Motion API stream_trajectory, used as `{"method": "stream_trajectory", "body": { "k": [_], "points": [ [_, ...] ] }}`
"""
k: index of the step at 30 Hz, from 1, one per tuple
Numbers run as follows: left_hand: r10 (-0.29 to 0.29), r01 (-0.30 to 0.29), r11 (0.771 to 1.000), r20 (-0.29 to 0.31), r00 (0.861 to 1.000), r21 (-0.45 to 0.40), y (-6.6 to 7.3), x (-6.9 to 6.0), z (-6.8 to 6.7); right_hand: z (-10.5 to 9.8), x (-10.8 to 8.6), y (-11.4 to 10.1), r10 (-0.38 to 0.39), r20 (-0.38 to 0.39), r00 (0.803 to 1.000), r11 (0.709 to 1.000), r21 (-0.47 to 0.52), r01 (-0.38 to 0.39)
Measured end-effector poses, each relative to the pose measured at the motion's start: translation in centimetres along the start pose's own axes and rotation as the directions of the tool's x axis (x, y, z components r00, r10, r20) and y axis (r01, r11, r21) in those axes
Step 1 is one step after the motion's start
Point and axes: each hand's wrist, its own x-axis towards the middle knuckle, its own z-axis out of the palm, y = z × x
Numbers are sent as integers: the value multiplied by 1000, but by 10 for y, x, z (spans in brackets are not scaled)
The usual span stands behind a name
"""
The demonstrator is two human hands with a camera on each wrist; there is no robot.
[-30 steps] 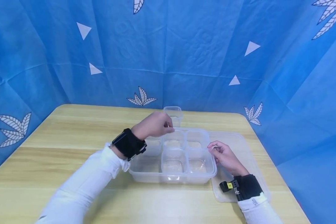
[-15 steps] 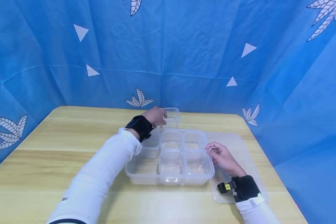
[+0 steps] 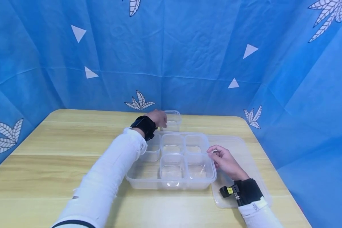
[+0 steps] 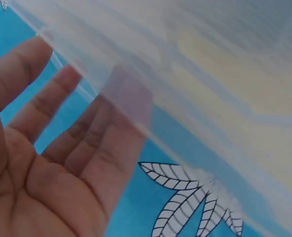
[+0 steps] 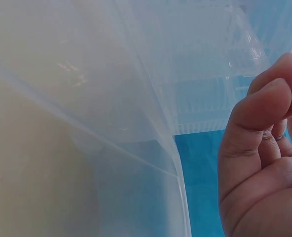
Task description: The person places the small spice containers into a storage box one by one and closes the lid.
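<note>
My left hand [image 3: 159, 118] is at the back of the table, beside the left side of a small clear plastic container [image 3: 172, 122]. In the left wrist view its fingers [image 4: 71, 79] are spread and partly seen through clear plastic; whether they touch the small container is unclear. A large clear storage box [image 3: 148, 183] stands in the middle, holding several small clear cups [image 3: 172, 171]. At its right rim is my right hand [image 3: 223, 160]. That hand's fingers [image 5: 269, 106] are loosely curled close to the rim, and contact is hard to judge.
A flat translucent lid [image 3: 245, 152] lies to the right of the box, partly under my right forearm. Inside the box, the front left part shows bare bottom. The light wooden table [image 3: 60, 177] ends at blue curtains [image 3: 117, 47] behind and at the sides.
My left hand has moved from above the box back and slightly left, to the side of the small container. The right hand stays at the rim. The whole view has shifted slightly.
</note>
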Motion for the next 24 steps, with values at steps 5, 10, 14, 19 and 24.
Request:
{"method": "stream_trajectory", "body": {
  "k": [5, 10, 14, 19, 24],
  "points": [
    [-28, 27, 999, -56, 998, -25, -4, 6, 3, 0, 0, 0, 0, 2, 1000, 1000, 3, 0],
    [-34, 29, 998, -113, 993, -51, -7, 10, 6, 0, 1, -1, 1, -2, 1000, 1000, 0, -1],
    [-37, 28, 997, -124, 992, -73, -7, 11, 7, 0, 1, -1, 3, -9, 1000, 1000, -6, -3],
    [-6, 7, 1000, -136, 991, 1, -9, 11, 6, 0, 1, 0, 5, 1, 1000, 1000, 10, -5],
    [6, 0, 999, -138, 990, 39, -12, 13, 6, 1, 1, 0, 5, 7, 1000, 1000, 19, -5]
  ]
}}
